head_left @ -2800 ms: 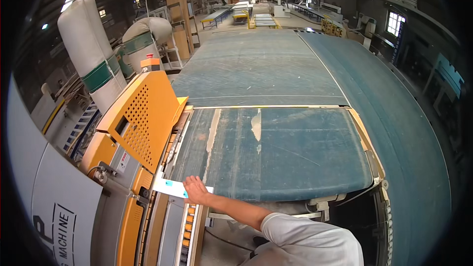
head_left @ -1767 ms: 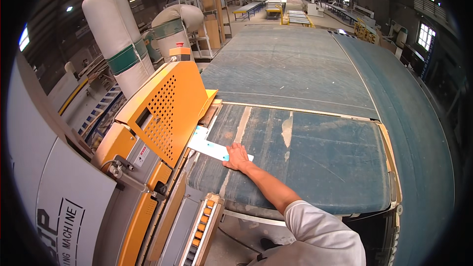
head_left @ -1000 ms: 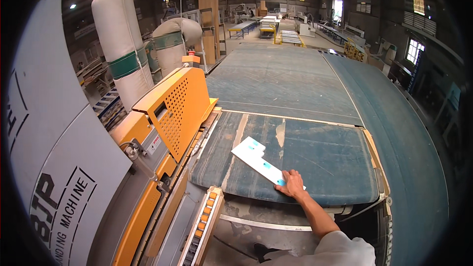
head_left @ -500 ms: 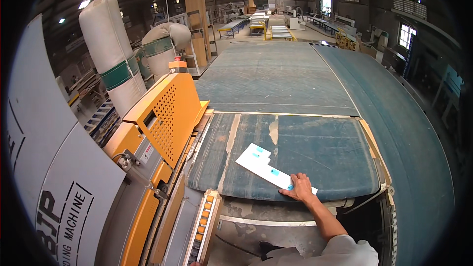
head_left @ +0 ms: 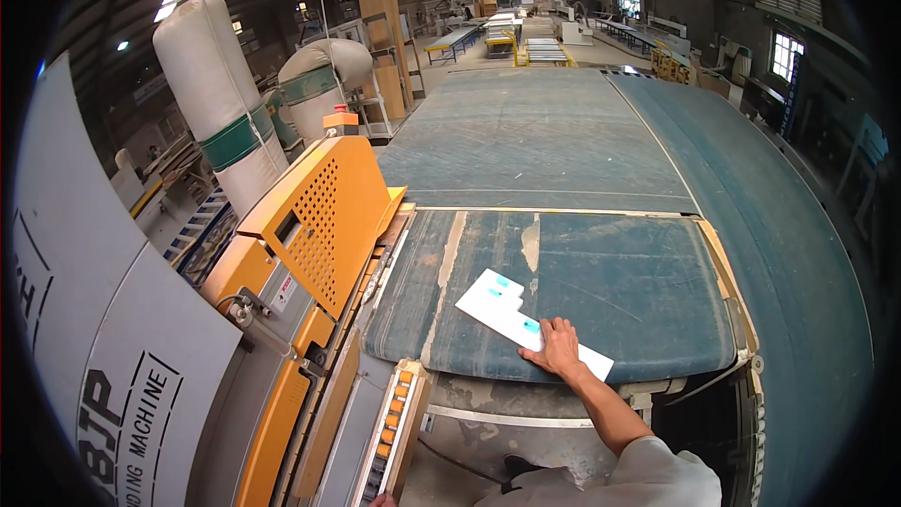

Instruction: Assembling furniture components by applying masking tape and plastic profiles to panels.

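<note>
One white notched panel (head_left: 502, 317) lies on the blue-green conveyor belt (head_left: 629, 291), clear of the orange guard (head_left: 324, 216).
Right hand (head_left: 556, 349) grasps it, not yet released; left hand (head_left: 383, 501), barely visible, I cannot tell.

Room beyond white panel (head_left: 493, 306), yellow guard (head_left: 361, 190) blocking left

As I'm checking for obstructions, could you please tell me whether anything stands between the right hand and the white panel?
Nothing visible does: the right hand is directly on the white panel, which lies on the belt.
</note>
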A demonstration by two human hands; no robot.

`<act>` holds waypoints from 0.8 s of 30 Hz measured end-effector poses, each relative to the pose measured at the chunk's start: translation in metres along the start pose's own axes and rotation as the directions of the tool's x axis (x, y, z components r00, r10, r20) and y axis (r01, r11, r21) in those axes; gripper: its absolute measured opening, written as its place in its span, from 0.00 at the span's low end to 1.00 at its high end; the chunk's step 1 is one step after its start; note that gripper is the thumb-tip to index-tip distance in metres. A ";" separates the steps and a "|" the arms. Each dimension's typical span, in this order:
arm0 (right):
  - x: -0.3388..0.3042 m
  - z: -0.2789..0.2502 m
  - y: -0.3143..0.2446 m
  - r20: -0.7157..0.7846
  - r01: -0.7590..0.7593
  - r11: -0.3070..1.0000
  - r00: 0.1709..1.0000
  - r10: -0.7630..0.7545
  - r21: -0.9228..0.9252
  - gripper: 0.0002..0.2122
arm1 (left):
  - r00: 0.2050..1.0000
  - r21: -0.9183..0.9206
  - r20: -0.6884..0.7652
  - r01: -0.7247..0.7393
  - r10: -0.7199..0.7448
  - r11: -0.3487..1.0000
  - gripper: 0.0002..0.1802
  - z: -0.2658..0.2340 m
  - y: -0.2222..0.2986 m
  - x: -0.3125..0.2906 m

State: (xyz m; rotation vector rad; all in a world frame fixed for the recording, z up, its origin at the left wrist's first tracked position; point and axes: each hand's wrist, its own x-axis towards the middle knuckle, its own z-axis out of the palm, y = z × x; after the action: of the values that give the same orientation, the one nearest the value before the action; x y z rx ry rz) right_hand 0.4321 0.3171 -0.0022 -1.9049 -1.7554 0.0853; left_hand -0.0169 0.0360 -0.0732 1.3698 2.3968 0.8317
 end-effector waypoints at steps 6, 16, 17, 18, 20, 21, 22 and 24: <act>0.011 0.005 -0.009 0.004 -0.022 1.000 1.000 0.022 -0.013 0.36 | 0.960 -0.415 0.115 0.280 -0.255 0.866 0.18 -0.027 0.064 -0.011; 0.014 0.002 -0.011 0.053 -0.011 1.000 0.999 0.011 0.001 0.34 | 0.964 -0.471 0.115 0.264 -0.238 0.842 0.21 -0.021 0.070 -0.018; 0.012 0.001 -0.010 0.073 -0.016 1.000 0.997 0.016 0.004 0.34 | 0.947 -0.461 0.154 0.322 -0.282 0.827 0.22 -0.021 0.069 -0.020; 0.013 0.001 -0.008 0.070 -0.016 1.000 0.997 0.016 0.004 0.34 | 0.948 -0.463 0.153 0.319 -0.279 0.827 0.22 -0.021 0.072 -0.020; 0.012 0.005 -0.001 0.092 0.002 0.999 0.996 0.001 -0.032 0.34 | 0.953 -0.460 0.152 0.301 -0.260 0.835 0.22 -0.024 0.079 -0.022; 0.013 0.005 -0.001 0.098 0.005 0.999 0.995 -0.002 -0.032 0.34 | 0.951 -0.459 0.152 0.308 -0.268 0.833 0.22 -0.025 0.083 -0.022; 0.014 0.006 0.001 0.093 0.019 1.000 0.996 -0.018 -0.011 0.32 | 0.960 -0.452 0.140 0.281 -0.243 0.847 0.22 -0.026 0.087 -0.021; 0.014 0.007 0.001 0.079 0.061 0.998 0.995 -0.062 0.015 0.30 | 0.966 -0.442 0.144 0.256 -0.214 0.860 0.21 -0.031 0.097 -0.021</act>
State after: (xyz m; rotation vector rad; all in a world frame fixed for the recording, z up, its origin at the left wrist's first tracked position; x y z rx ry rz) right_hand 0.4325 0.3329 -0.0040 -1.8599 -1.8604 0.1501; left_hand 0.0474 0.0453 0.0075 0.8883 2.0596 1.1438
